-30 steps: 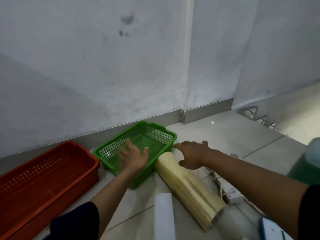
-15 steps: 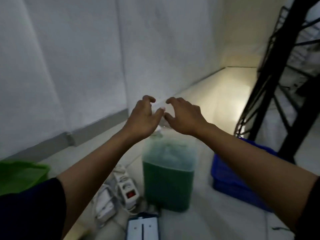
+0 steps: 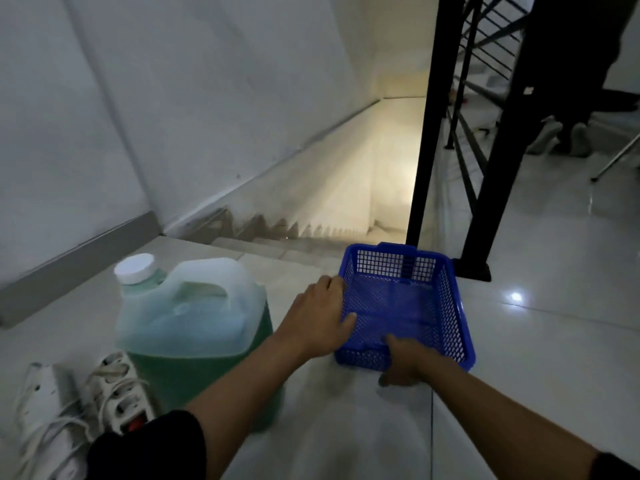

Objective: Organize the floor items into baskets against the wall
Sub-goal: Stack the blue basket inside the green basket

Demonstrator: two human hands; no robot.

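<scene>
While both forearms reach forward from the near edge of the view, each hand takes hold of the blue basket (image 3: pixel 408 306), which sits on the pale tiled floor (image 3: pixel 540 341) just before the top of a descending staircase (image 3: pixel 346 202). The left hand (image 3: pixel 320 322) lies palm down over the basket's left rim, fingers curled onto the edge and thumb hooked inside the mesh wall. The right hand (image 3: pixel 405 363) clamps the near rim, thumb inside and fingers wrapped under the lip. The basket holds nothing. Just left of it stands a jug (image 3: pixel 194 327) of green liquid with a white cap (image 3: pixel 135 268), and at near left lie white power strips (image 3: pixel 114 396) with tangled cords. A black railing post (image 3: pixel 498 161) rises beyond the basket's far right corner.
</scene>
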